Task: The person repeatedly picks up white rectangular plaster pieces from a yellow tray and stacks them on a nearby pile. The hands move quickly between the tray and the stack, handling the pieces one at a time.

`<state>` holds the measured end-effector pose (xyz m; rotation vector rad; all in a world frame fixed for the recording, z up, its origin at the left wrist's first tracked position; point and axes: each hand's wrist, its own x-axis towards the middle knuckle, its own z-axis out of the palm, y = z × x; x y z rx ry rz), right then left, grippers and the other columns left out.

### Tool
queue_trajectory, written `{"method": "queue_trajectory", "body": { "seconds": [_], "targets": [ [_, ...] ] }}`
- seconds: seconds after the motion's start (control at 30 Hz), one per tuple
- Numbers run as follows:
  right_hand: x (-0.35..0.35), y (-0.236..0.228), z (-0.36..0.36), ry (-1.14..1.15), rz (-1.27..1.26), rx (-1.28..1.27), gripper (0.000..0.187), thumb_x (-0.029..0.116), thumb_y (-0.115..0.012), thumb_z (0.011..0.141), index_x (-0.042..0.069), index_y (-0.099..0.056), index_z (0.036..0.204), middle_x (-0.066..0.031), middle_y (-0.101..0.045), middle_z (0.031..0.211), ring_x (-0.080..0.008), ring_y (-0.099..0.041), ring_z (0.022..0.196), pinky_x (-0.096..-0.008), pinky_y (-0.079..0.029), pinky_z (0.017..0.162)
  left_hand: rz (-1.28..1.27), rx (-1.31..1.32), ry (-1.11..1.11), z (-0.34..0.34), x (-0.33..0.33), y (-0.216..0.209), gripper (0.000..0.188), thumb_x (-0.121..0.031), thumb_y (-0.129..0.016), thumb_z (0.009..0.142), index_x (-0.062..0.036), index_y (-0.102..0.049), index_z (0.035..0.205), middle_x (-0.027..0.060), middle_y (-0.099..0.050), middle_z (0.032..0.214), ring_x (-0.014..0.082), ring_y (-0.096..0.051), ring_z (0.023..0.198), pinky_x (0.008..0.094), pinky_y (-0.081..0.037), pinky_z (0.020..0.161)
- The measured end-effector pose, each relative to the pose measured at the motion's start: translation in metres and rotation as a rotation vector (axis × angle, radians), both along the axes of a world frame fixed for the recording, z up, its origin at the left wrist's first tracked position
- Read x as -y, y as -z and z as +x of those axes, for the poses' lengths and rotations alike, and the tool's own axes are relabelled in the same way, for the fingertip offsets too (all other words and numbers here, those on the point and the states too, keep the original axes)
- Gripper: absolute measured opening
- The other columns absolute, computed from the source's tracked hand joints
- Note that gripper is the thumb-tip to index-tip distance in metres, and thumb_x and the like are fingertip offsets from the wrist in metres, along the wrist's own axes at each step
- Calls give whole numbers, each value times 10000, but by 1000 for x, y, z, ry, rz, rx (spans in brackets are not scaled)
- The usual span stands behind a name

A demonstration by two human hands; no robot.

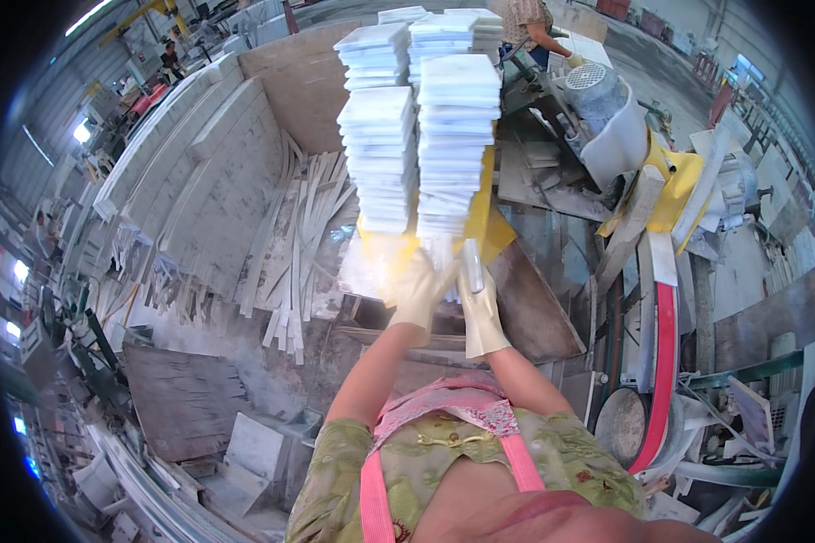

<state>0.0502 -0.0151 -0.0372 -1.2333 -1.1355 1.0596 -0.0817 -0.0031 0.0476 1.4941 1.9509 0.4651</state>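
Tall stacks of white stone tiles (382,145) rise in front of me in two columns, with more behind. Both hands wear cream rubber gloves at the foot of the nearer stacks. My left hand (417,290) is smeared by motion, its fingers by the lower end of the right column, so its grip cannot be made out. Beside it, my right hand (482,308) is closed around a narrow pale piece (473,265), which stands upright and looks like a tile seen edge-on. Yellow sheeting (491,226) shows behind and beside the stacks.
Large stone slabs (195,172) lean at the left, with long thin offcut strips (301,244) beside them. At the right are a motor-driven machine (598,90) and a red belt (666,362) over a wheel (623,425). Another person (527,27) works beyond the stacks.
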Motion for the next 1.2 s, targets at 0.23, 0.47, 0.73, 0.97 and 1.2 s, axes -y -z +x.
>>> {"method": "queue_trajectory", "body": {
  "seconds": [0.23, 0.47, 0.73, 0.97, 1.2],
  "targets": [
    [-13, 24, 2, -318, 74, -180, 613, 205, -748, 943, 69, -480, 1477, -76, -603, 1345, -165, -578, 1244, -333, -509, 1012, 155, -185, 86, -11, 0, 7, 987, -785, -606, 838, 23, -504, 1395, 317, -644, 1287, 446, -635, 1198, 510, -501, 1004],
    [9, -17, 23, -442, -12, 101, 935, 379, -777, 907, 30, -241, 1589, -186, -557, 1430, -263, -580, 1288, -380, -520, 1021, 107, 275, 44, -20, -8, -10, 658, -588, -629, 949, 53, -695, 1083, 260, -733, 916, 367, -733, 870, 435, -567, 779],
    [1, 4, 26, -539, -35, 605, 906, 500, -738, 868, -45, -336, 1471, -306, -671, 1218, -423, -683, 1094, -459, -560, 907, 28, -316, -211, 54, -6, -19, 1196, -471, -892, 638, 72, -304, 1526, 238, -689, 1206, 345, -699, 1100, 427, -570, 902],
    [-5, 33, 7, -529, -82, 212, 1138, 410, -840, 825, -26, -123, 1594, -285, -680, 1227, -366, -704, 1091, -404, -543, 915, 89, -448, 128, 17, -14, -20, 1151, -359, -847, 613, -63, -310, 1587, 280, -651, 1220, 427, -650, 1144, 434, -542, 968],
    [-42, -7, 62, -554, -86, 174, 572, 335, -643, 1017, -75, -534, 1401, -219, -671, 1282, -252, -670, 1164, -341, -510, 972, 149, -366, 410, -25, -20, -30, 1095, -326, -832, 687, -85, -292, 1608, 249, -636, 1271, 452, -608, 1191, 468, -512, 978]
  ]
}}
